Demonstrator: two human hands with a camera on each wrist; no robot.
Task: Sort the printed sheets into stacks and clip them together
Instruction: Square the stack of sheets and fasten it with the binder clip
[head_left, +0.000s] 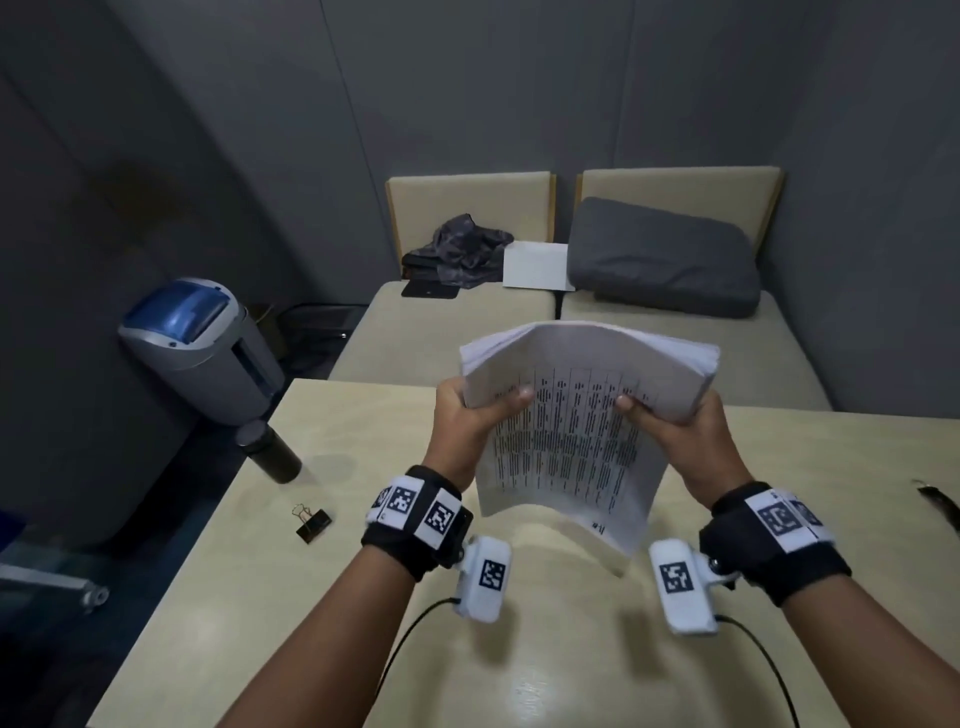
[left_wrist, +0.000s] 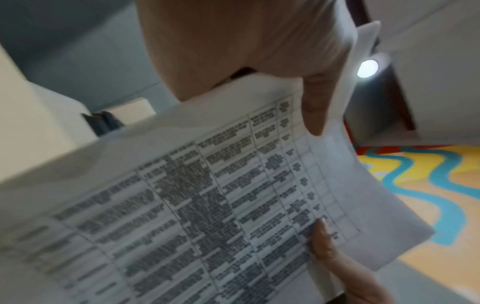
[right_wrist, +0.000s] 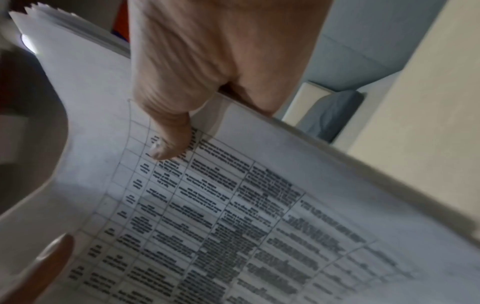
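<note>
A thick stack of printed sheets (head_left: 571, 426) with a table of dark text is held up above the beige table (head_left: 363, 415), bowed over at its far end. My left hand (head_left: 470, 415) grips its left edge, thumb on the printed face. My right hand (head_left: 670, 418) grips the right edge the same way. The left wrist view shows the printed sheets (left_wrist: 207, 205) with my left thumb (left_wrist: 315, 111) on them, and the right thumb at the lower right. In the right wrist view my right thumb (right_wrist: 168, 142) presses the printed sheets (right_wrist: 233, 216). A black binder clip (head_left: 311, 522) lies on the table at the left.
A dark cylindrical bottle (head_left: 269, 451) stands near the table's left edge. A grey-blue shredder (head_left: 202, 348) sits on the floor beyond it. Behind the table are beige seats with a grey cushion (head_left: 660, 260), crumpled cloth (head_left: 462, 249) and a white sheet (head_left: 535, 265). A dark strap (head_left: 940, 501) lies at the right edge.
</note>
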